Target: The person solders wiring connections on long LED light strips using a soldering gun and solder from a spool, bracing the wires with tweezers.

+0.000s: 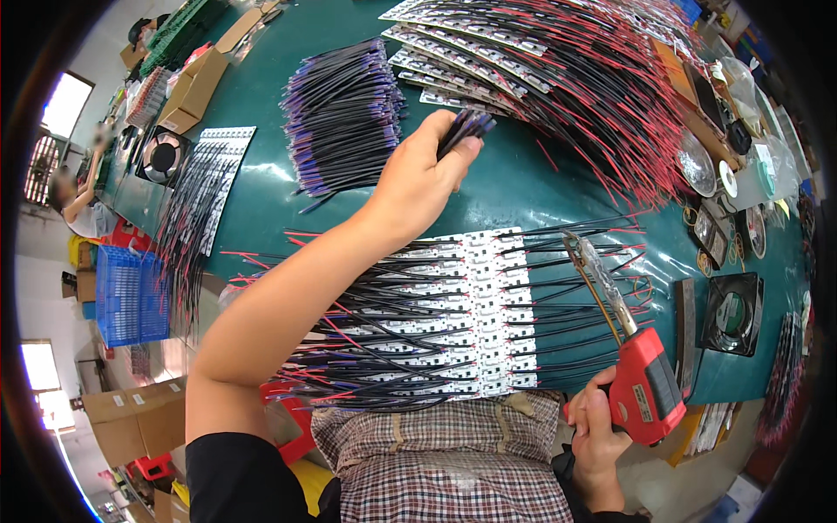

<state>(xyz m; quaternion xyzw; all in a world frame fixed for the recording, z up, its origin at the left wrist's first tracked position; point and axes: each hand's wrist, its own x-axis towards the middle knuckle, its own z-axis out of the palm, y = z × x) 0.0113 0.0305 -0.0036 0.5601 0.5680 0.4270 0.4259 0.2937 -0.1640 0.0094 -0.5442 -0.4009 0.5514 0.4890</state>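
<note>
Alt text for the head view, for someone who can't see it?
At a green table, a person's left hand holds a bundle of black wires and the right hand a red soldering gun. White circuit boards lie before them, wires trailing off both sides; beyond are a wire pile and stacked wired boards.

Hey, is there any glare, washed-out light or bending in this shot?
In the head view, pale glare patches show on the green table; also in the head view, the upper-left window is washed out; the head view's fisheye lens bends edges near its dark rim, while the left hand looks fairly sharp.
</note>
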